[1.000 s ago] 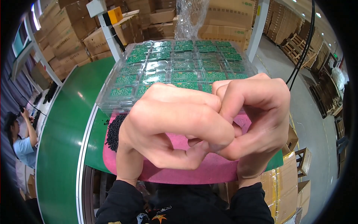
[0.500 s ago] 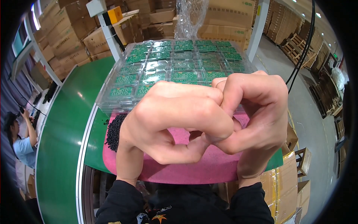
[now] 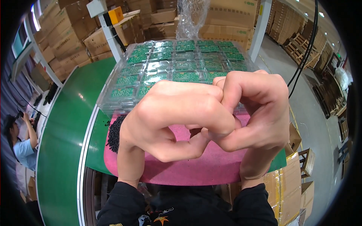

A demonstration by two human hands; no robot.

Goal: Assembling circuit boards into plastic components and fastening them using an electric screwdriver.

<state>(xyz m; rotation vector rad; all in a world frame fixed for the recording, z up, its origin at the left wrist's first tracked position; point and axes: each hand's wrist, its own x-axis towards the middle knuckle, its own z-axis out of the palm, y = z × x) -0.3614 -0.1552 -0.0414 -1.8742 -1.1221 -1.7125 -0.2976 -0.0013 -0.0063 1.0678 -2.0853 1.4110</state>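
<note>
My left hand and my right hand meet close in front of me, raised over a pink mat. Both are closed, with bent fingers and thumbs pressed together where they touch. Whatever is pinched between the fingertips is hidden by the knuckles. Beyond the hands lies a clear plastic tray with rows of green circuit boards in its pockets. A pile of small black parts sits at the mat's left edge, beside my left wrist.
A green conveyor belt with a metal rail runs along the left. Cardboard boxes are stacked behind the tray, between two white posts. An open carton stands low on the right. A person in light blue is at the far left.
Both hands stay joined and have shifted very slightly, the right one a little leftward and up. The tray, mat and black parts have not moved.
</note>
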